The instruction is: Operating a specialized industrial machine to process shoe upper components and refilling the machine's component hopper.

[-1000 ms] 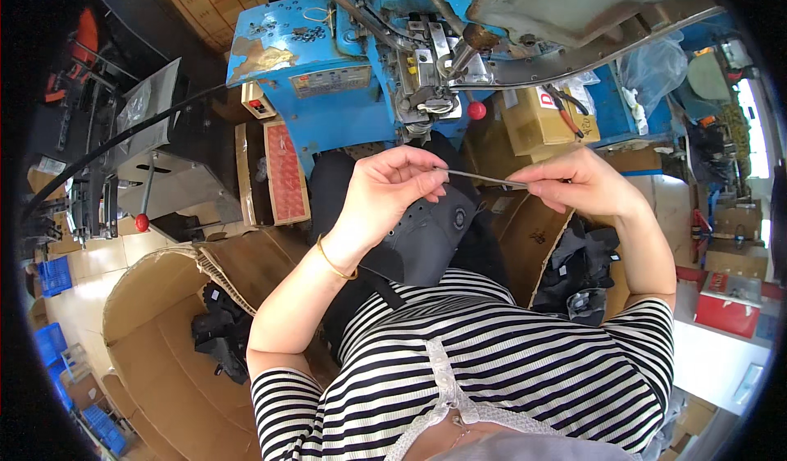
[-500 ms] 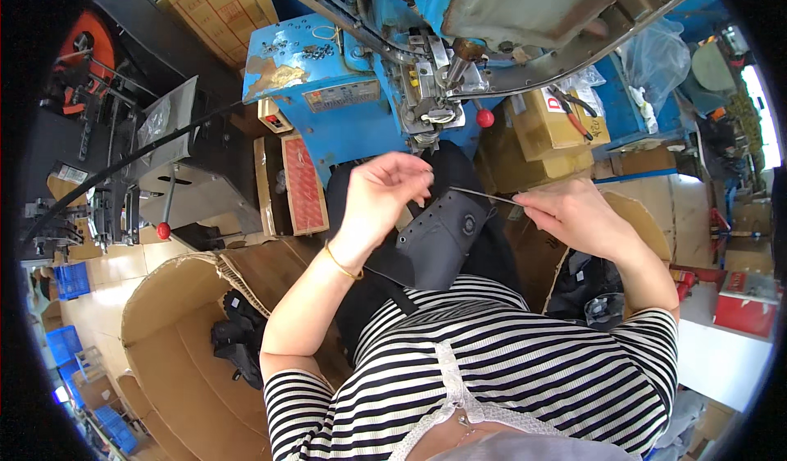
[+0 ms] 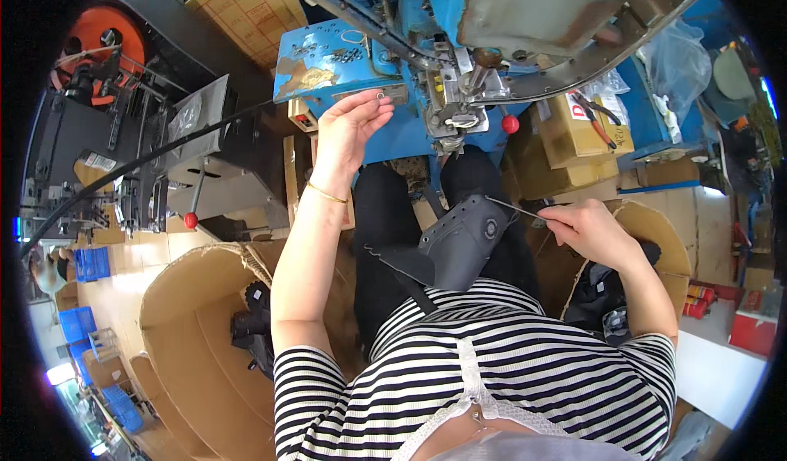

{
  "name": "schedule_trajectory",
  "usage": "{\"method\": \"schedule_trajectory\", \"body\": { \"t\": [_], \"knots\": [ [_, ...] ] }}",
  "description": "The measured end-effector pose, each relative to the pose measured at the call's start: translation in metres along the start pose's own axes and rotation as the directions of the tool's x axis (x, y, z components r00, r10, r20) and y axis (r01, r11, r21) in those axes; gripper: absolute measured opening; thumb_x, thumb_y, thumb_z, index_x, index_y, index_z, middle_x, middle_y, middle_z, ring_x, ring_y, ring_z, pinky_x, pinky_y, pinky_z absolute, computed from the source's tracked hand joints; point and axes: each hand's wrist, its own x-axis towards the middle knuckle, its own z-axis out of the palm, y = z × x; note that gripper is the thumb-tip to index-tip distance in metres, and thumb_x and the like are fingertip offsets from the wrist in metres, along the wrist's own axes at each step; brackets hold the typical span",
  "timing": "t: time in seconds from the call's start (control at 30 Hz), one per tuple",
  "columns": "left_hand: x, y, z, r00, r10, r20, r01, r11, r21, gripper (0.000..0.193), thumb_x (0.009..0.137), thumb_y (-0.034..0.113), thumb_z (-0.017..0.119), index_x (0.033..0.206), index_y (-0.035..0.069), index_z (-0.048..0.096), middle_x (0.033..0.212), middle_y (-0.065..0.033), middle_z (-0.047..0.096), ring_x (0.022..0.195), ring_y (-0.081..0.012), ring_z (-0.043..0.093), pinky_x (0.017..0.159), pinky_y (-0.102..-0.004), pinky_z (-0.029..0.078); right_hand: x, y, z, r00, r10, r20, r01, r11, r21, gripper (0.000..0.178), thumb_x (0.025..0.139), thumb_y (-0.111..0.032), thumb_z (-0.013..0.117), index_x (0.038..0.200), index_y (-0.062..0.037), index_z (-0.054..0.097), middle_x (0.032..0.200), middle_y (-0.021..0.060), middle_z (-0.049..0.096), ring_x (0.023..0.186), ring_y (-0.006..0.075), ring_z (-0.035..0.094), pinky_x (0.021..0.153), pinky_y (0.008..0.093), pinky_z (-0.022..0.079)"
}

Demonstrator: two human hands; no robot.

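I sit at a blue machine [image 3: 344, 59]. My left hand [image 3: 348, 129] is raised to its tray of small metal parts, and its fingertips pinch a small metal part [image 3: 379, 96]. My right hand [image 3: 592, 230] is lower on the right, closed on a thin metal rod [image 3: 512, 207] that points left. The rod's tip touches the top edge of a grey shoe upper [image 3: 459, 244] lying on my lap, with a dark strap [image 3: 410, 285] hanging from it. The machine's metal head [image 3: 451, 116] stands just above the upper.
A big open cardboard box [image 3: 188, 313] with dark pieces in it stands at my left, and another [image 3: 656, 239] at my right. Red-knobbed levers [image 3: 190, 220] [image 3: 510, 124], yellow cartons with pliers [image 3: 574, 133] and a grey machine [image 3: 205, 174] surround me.
My left hand has let go of the rod and risen from the lap to the machine's tray. My right hand has stayed low, still holding the rod at the shoe upper.
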Motion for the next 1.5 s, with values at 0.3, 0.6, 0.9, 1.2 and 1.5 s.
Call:
{"method": "schedule_trajectory", "body": {
  "t": [0.3,0.6,0.9,1.2,1.5],
  "knots": [
    [-0.01,-0.004,-0.014,0.999,0.008,-0.045,-0.008,1.0,0.007,0.025,0.088,0.004,0.068,0.109,-0.008,0.066,0.103,-0.0221,0.071,0.086,-0.0299,0.072,0.081,-0.0369,0.06,0.004,0.004,0.005,1.0,-0.015,-0.015,0.015,1.0,0.018,0.021,0.092,-0.01,0.061,0.109,-0.0025,0.071,0.07,0.0112,0.069,0.064,0.0281,0.068,0.064,0.0378,0.054],
    [-0.039,-0.017,-0.052,0.932,-0.199,0.304,-0.32,-0.058,0.945,0.039,0.079,0.025,0.079,0.107,-0.001,0.07,0.112,-0.0177,0.064,0.104,-0.0347,0.065,0.089,-0.0407,0.053,0.009,0.048,-0.023,0.837,0.18,-0.516,-0.291,0.946,-0.142,0.012,0.09,-0.012,0.06,0.096,-0.0049,0.067,0.079,0.0233,0.066,0.076,0.0419,0.066,0.068,0.05,0.053],
    [-0.111,-0.063,0.034,0.93,-0.117,0.348,-0.295,0.324,0.899,0.063,0.088,0.034,0.075,0.128,-0.01,0.054,0.109,-0.0194,0.064,0.08,-0.0244,0.07,0.075,-0.0352,0.055,0.197,0.21,-0.055,0.582,0.3,-0.756,-0.505,0.862,-0.047,0.017,0.087,-0.011,0.055,0.094,0.0011,0.065,0.095,0.0277,0.069,0.092,0.0452,0.068,0.08,0.0532,0.054],
    [-0.154,-0.087,0.039,0.949,-0.227,0.219,-0.098,0.447,0.889,0.024,0.092,0.02,0.074,0.096,0.001,0.061,0.078,0.002,0.059,0.069,-0.003,0.05,0.062,-0.021,0.044,0.263,0.205,-0.045,0.58,0.248,-0.776,-0.52,0.846,-0.119,0.014,0.089,-0.009,0.056,0.093,-0.0028,0.068,0.103,0.0194,0.069,0.09,0.0369,0.072,0.076,0.0442,0.059],
    [-0.151,-0.08,0.099,0.872,-0.3,0.388,-0.126,0.628,0.768,0.019,0.087,0.009,0.078,0.095,0.004,0.062,0.086,0.0047,0.062,0.079,-0.0024,0.055,0.072,-0.0207,0.047,0.091,0.123,-0.045,0.961,-0.066,-0.269,0.186,0.873,0.45,0.043,0.098,-0.04,0.058,0.089,0.0006,0.068,0.077,0.0089,0.069,0.073,0.0229,0.067,0.069,0.0372,0.053]
  ]
}}
